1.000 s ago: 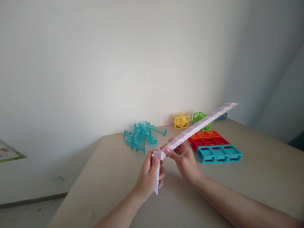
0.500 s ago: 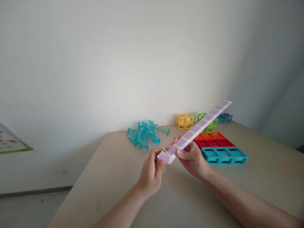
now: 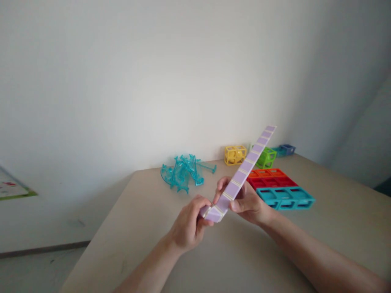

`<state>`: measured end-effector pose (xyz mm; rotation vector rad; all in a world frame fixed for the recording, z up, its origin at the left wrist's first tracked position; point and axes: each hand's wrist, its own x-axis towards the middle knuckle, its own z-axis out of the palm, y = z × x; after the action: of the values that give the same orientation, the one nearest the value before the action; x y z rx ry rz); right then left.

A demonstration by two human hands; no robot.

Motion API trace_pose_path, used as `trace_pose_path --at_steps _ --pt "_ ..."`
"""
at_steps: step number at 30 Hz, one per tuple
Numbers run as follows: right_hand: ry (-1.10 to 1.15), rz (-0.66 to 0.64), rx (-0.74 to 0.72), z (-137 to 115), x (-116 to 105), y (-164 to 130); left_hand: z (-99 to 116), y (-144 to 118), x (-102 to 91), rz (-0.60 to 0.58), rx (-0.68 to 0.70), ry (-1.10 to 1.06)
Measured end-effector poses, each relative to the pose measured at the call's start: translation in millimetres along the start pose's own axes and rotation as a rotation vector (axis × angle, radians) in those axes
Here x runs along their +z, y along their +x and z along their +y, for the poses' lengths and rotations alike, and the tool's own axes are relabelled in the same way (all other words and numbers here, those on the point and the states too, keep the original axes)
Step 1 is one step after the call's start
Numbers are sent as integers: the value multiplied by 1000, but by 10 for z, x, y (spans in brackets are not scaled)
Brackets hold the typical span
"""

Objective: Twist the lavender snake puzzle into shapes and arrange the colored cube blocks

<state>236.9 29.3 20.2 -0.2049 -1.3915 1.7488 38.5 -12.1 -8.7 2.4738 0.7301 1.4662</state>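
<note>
While both hands work above the beige counter (image 3: 146, 228), a long lilac segmented plastic strip with pale joints (image 3: 244, 167) is held near its lower end and slants up to the right. The left hand (image 3: 187, 226) is closed on the end segment; the right hand (image 3: 247, 201) is pinched on the segments just above it. Judged step: twisting or folding the end joint. The next turn seems to call for a firm hold either side of one joint. Beyond lie clear turquoise plastic pieces (image 3: 183, 173), a flat block of orange, red and teal open frames (image 3: 279, 189), a yellow frame cube (image 3: 235, 154) and a green frame cube (image 3: 266, 158). The strip hides part of the green cube; the fingertips beneath the strip are hidden.
</note>
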Motion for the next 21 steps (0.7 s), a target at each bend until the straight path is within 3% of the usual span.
trace_pose_path --at_steps 2,4,8,14,17,21 --pt "-10 29 -21 37 24 1 -12 -32 9 2 -83 -10" --pt "-31 89 -86 83 68 2 -24 -76 56 8 -261 -74" --pt "-90 247 -208 169 157 2 -14 -101 202 57 -600 -388" --pt "-264 346 -361 196 223 -37 75 18 275 147 -760 -650" --pt "-470 321 -434 155 229 -84 101 54 287 180 -813 -731" --pt "-804 318 -490 107 206 -106 102 98 312 208 -926 -995"
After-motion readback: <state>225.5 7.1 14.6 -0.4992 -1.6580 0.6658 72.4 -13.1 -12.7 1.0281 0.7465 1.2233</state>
